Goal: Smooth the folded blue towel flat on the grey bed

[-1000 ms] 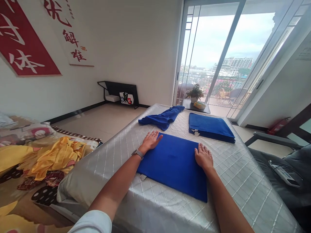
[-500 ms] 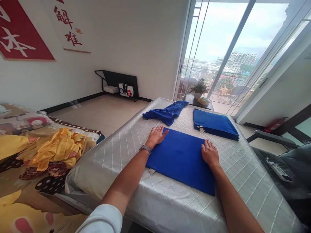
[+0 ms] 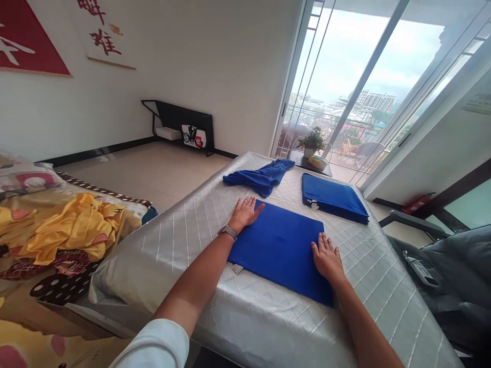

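Observation:
A blue cloth (image 3: pixel 280 245), folded into a flat rectangle, lies in front of me on the silvery quilted mattress (image 3: pixel 180 245). A small white tag sticks out at its near left edge. My left hand (image 3: pixel 245 213) rests flat with fingers outstretched on its far left corner. On the right edge lies my right hand (image 3: pixel 328 255), its fingers also stretched out and holding nothing. Beyond the folded piece a crumpled blue cloth (image 3: pixel 264 176) is spread loosely. To its right sits a stack of folded blue cloths (image 3: pixel 334 197) with white tags showing.
Left of the mattress, a bed with patterned bedding carries a heap of yellow fabric (image 3: pixel 80 225). A dark armchair (image 3: pixel 452 255) with a white power strip (image 3: pixel 422 271) stands at right. A potted plant (image 3: pixel 312 140) is on a low table by the glass door.
My right hand has slid slightly nearer along the cloth's right edge. The left hand keeps its place on the far left corner. The view has shifted a little.

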The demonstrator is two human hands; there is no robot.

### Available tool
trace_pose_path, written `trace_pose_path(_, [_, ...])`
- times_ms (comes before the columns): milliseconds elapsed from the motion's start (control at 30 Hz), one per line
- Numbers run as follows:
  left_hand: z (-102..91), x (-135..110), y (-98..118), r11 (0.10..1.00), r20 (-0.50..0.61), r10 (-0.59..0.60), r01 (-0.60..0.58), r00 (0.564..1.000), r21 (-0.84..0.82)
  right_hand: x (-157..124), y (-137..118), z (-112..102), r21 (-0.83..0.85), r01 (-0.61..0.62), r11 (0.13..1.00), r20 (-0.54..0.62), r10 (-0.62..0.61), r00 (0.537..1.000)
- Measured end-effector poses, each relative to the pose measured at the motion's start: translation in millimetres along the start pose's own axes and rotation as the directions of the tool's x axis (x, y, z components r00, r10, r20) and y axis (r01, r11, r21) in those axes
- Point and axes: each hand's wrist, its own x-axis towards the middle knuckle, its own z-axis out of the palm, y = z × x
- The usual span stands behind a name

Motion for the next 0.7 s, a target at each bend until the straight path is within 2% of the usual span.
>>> trace_pose_path(100, [-7.4,-3,4,1.000,-0.051,0.011,-0.010,0.999,0.016,-2,2,3,0.013,0.002,1.000,0.045,-0.003,0.999])
trace_pose_path(167, [-16.5,-8,15,0.998,-0.105,0.048,-0.045,0.993,0.038,-1,2,3,0.022,0.003,1.000,0.051,-0.004,0.999])
trace_pose_path(233, [-25.3,-18,39,0.992,-0.146,0.124,-0.117,0.982,0.050,0,1,2,0.029,0.002,1.000,0.052,-0.004,0.999])
trace_pose_path(300, [-28.6,-36,72,0.971,-0.144,0.240,-0.237,0.960,0.037,0,0,1,0.035,0.002,0.999,0.054,-0.004,0.999])
trace_pose_path(400, [-17.1,-70,126,0.890,-0.074,0.452,-0.455,0.889,-0.028,-1,1,0,0.013,0.011,1.000,0.058,-0.012,0.998])
trace_pose_path(500, [4.4,-101,162,0.799,0.016,0.598,-0.595,0.801,-0.087,-3,2,-1,-0.054,0.071,0.996,0.069,-0.067,0.995])
trace_pose_path(567, [14.4,-112,171,0.788,0.067,0.614,-0.604,0.787,-0.118,-4,2,-2,-0.083,0.091,0.992,0.071,-0.086,0.994])
trace_pose_path(700, [15.8,-110,162,0.827,0.123,0.561,-0.546,0.819,-0.135,-5,0,-4,-0.030,0.061,0.998,0.058,-0.059,0.997])
